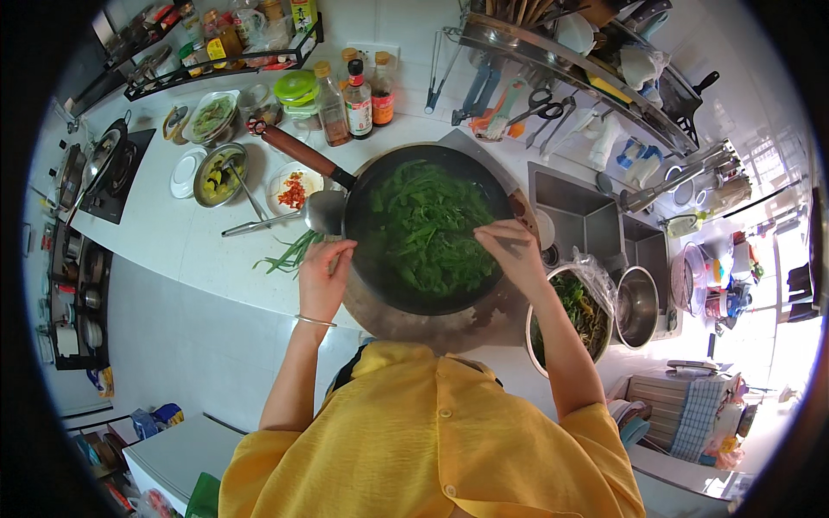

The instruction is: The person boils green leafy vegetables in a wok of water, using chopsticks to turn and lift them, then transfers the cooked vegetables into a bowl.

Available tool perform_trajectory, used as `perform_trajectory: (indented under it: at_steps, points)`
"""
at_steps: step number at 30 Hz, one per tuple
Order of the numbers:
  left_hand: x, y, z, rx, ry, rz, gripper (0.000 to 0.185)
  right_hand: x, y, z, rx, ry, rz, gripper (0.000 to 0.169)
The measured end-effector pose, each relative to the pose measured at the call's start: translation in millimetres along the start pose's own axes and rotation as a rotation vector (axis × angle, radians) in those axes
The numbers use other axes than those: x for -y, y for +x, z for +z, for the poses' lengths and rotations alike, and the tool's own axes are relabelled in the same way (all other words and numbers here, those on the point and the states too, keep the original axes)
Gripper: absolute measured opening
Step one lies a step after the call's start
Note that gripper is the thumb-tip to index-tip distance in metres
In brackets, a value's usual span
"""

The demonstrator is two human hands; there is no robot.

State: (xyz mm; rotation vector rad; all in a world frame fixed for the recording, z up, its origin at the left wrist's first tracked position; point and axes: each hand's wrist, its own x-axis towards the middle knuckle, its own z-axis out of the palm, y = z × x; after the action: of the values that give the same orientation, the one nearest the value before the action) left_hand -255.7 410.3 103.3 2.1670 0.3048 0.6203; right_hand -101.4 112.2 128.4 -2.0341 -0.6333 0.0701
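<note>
A dark frying pan (363, 259) with a wooden handle (295, 150) sits on a round wooden board (414, 327). Wet leafy greens (434, 226) fill its middle, apparently in liquid. My left hand (326, 269) is at the pan's left rim, thumb and fingers pinched together with nothing visible between them. Over the right rim, my right hand (515, 249) also has its fingertips drawn together, close to the greens; nothing plainly shows in them. A metal turner (324, 210) rests beside the pan, across the edge of a plate (275, 184) of chopped red chilli (293, 191). Scallions (291, 252) lie behind my left hand.
Left on the counter stands a metal bowl (241, 155) with a spoon. Glass bottles (358, 107) line the wall. A flat grey blade (478, 152) lies partly beneath the pan. Right are a sink (576, 201), a pot of vegetable scraps (573, 304) and a steel bowl (636, 307).
</note>
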Motion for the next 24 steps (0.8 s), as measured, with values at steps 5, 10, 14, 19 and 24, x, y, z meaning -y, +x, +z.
perform_trajectory:
  at_steps: [5,10,14,19,24]
  points:
    - [2,4,-2,-0.003,0.011,0.023,0.013,-16,-1,16,0.003,0.47,0.24,0.021]
    - [2,3,-4,-0.035,-0.013,0.022,0.013,-8,-3,18,-0.26,0.849,0.42,0.028]
    - [-4,6,-5,-0.011,-0.091,-0.075,0.012,-7,-15,12,-0.395,1.087,0.372,0.024]
    - [-7,12,-1,-0.013,-0.069,0.049,0.015,7,-22,-3,-0.48,1.197,0.341,0.022]
    - [-12,18,-2,0.017,-0.057,0.036,0.016,41,-25,-29,-0.499,1.243,0.237,0.02]
